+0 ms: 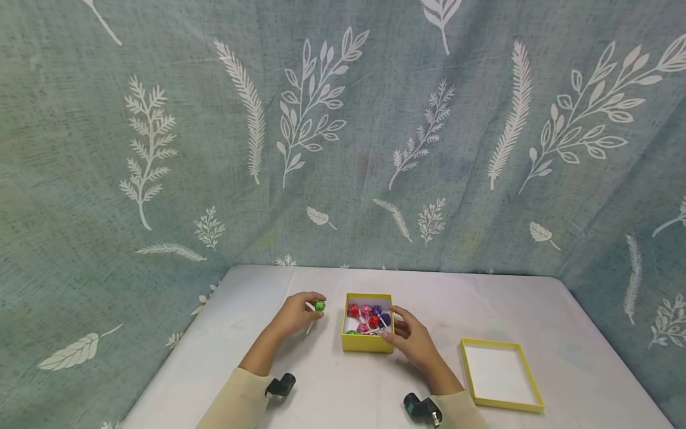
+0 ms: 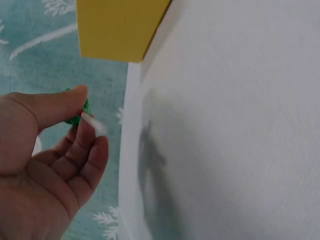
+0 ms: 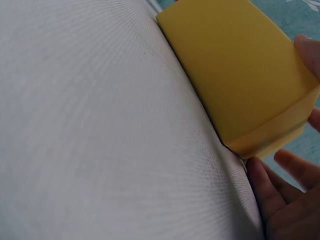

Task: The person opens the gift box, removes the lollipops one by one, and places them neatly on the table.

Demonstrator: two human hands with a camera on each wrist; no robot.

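Left hand [image 1: 300, 313]: thumb and fingertips pinched narrow on one green lollipop [image 1: 320, 305], gripped at its wrapped head; white stick [image 1: 309, 328] slanting down toward the tabletop, blurred in the left wrist view. Remaining fingers curved, lying close together. Lollipop located left of the box, well short of its wall.

Right hand [image 1: 412, 338]: set at the right side of the box, moderately wide; thumb on the front wall near the right corner, forefinger at the far end of the right side, the two bracketing the box. Lower fingers spread beside the wall, near the tabletop.

Yellow box [image 1: 367, 342]: one, open-topped, upright between the hands, white inside. Contents, as far as visible: red, pink and purple lollipops [image 1: 373, 321], heads and white sticks lying at mixed angles, with a bit of green at the front left corner. Exact count cannot be told, the front wall hiding part.

Sleeves [image 1: 236, 400]: two, pale beige, with a black device [image 1: 281, 385] at each wrist.

Lid [image 1: 502, 374]: one, shallow, yellow-rimmed, white inner face up, flat on the table right of the right hand, apart from the box.

Table [image 1: 321, 393]: white-covered.

Backdrop [image 1: 343, 149]: blue-green fabric, printed with white leaves and sprigs.
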